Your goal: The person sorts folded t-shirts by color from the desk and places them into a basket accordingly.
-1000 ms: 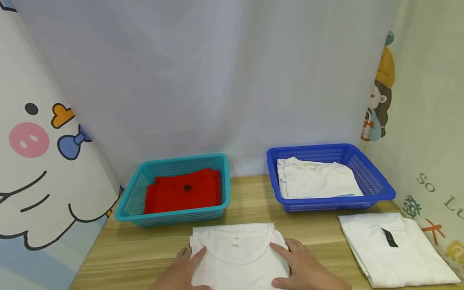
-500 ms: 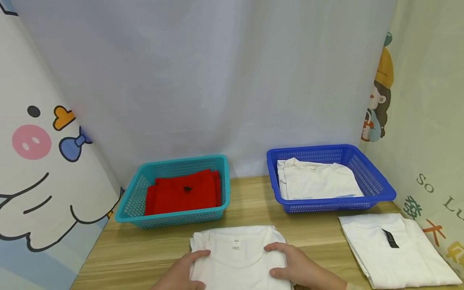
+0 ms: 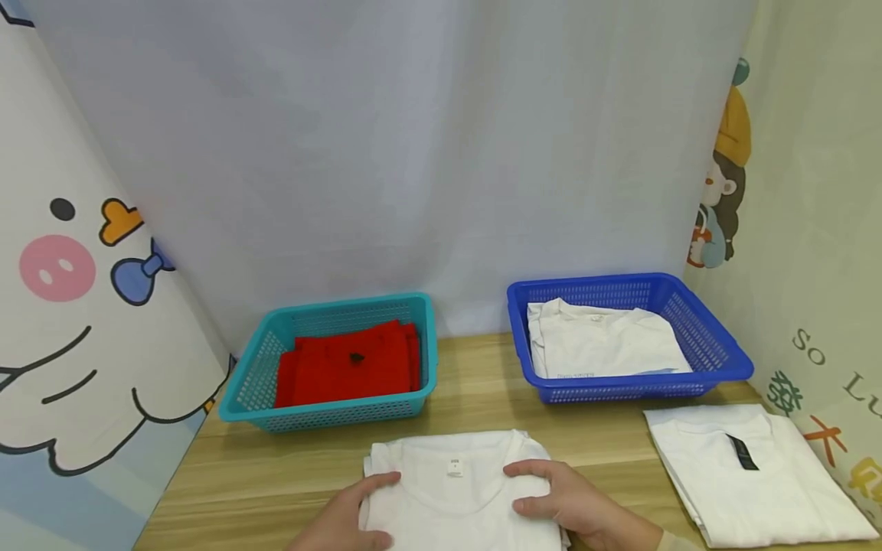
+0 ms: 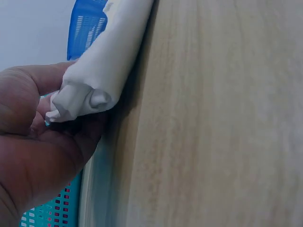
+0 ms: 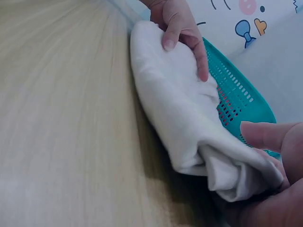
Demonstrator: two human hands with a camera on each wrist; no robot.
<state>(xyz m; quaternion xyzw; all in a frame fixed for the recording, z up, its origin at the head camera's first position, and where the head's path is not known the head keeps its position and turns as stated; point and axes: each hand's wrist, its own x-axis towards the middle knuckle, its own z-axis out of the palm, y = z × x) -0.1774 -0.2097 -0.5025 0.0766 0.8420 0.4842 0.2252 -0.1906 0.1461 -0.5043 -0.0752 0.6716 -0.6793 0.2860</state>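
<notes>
Slightly rightward and nearer the person it goes, the folded white round-necked cloth shirt (image 3: 460, 497), its small white neck label (image 3: 455, 468) riding along! Left hand (image 3: 347, 516) has that left side gripped, fingers curled round the folded end; right hand (image 3: 568, 497) holds the opposite side, so both grips are full of cloth. We're at the near side of the wood-grain table (image 3: 276, 490), just in front of the near right corner of the teal perforated plastic basket (image 3: 331, 419). Dark shadow shows beneath the fold in the wrist views; whether it's wholly clear of the tabletop, I can't tell. That shift suggests the shirt is being handled as one neat bundle, its folding apparently done.
</notes>
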